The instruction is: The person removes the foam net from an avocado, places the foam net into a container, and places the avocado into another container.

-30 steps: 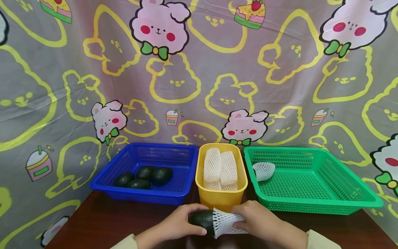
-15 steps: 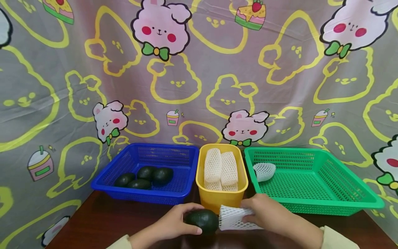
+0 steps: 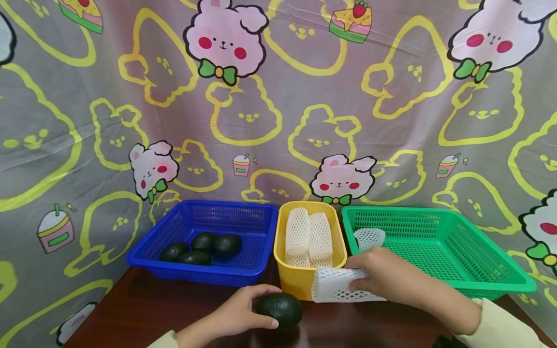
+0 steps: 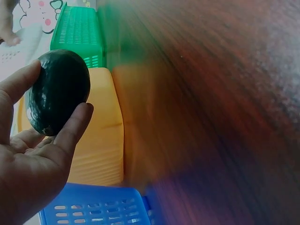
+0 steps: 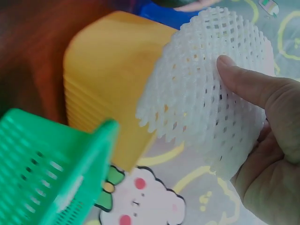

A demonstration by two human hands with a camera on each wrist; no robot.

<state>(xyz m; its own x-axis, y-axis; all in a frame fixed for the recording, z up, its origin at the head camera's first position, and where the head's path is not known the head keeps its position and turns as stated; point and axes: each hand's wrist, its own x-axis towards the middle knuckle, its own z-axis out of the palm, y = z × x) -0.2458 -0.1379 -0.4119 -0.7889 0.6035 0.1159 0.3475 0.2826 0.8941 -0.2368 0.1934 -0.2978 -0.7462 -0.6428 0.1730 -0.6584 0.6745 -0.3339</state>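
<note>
My left hand (image 3: 243, 311) grips a dark green avocado (image 3: 280, 310) over the table's front, thumb on one side and fingers on the other. In the left wrist view the bare, glossy avocado (image 4: 58, 91) stands between thumb and fingers. My right hand (image 3: 387, 275) pinches a white foam net sleeve (image 3: 335, 285) in front of the yellow bin (image 3: 300, 280). The right wrist view shows the thumb pressed on the sleeve's mesh (image 5: 206, 89), its jagged end facing away from the hand. Sleeve and avocado are apart.
A blue basket (image 3: 256, 273) at left holds several avocados (image 3: 226, 245). More foam sleeves (image 3: 298, 232) stand in the yellow bin. In the green basket (image 3: 435, 285) at right lies a netted item (image 3: 370, 238), partly behind my right hand. A patterned cloth (image 3: 278, 96) hangs behind.
The net sleeve has come off the avocado and moved right and up with my right hand. My left hand and the avocado have shifted slightly left.
</note>
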